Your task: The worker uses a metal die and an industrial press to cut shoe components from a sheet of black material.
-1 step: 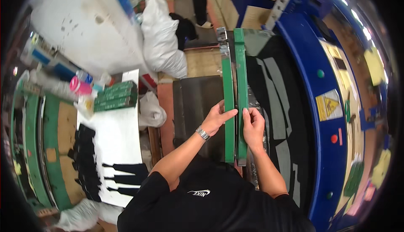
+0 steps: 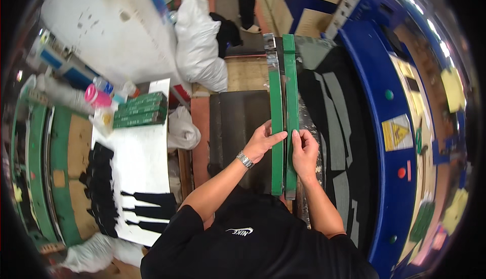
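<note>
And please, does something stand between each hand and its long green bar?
Nothing visible does: the left hand touches the left green bar, and the right hand touches the right green bar.

Your two long bars were green, your shirt black with a white emblem, your wristwatch silver. The tabletop was white, its cut pieces black. Grey strips streaked a black surface; the curved panel was deep blue, its one red button bright.
</note>
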A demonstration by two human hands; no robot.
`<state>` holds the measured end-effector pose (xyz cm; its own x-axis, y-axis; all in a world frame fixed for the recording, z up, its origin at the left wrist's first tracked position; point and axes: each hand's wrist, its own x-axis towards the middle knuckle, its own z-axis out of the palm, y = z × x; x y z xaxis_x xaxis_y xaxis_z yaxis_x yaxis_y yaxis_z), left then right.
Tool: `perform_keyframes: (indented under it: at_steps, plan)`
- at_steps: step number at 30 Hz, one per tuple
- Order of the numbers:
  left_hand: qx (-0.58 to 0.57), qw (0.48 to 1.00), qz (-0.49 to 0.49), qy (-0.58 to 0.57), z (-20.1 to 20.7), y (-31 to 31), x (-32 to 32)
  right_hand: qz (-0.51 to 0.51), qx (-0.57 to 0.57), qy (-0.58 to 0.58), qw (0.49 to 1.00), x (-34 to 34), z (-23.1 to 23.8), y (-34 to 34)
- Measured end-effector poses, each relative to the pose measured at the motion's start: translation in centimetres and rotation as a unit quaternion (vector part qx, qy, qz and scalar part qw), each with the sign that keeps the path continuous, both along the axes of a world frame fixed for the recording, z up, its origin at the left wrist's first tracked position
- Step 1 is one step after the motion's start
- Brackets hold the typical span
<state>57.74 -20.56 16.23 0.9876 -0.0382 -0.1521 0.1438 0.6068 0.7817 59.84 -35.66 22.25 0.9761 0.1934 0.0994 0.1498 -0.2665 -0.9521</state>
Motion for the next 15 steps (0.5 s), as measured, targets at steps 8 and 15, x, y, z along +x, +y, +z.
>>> perform_keyframes:
  at_steps: [8, 15]
  plan:
    - [-0.006, 0.992, 0.123, 0.011, -1.0, 7.8, -4.0, 0.129, 0.006, 0.011, 0.992, -0.1, -2.1, 10.2]
    - [-0.013, 0.979, 0.202, 0.002, -1.6, 16.9, -6.3, 0.227, -0.016, -0.003, 0.974, 0.0, -1.3, 21.2]
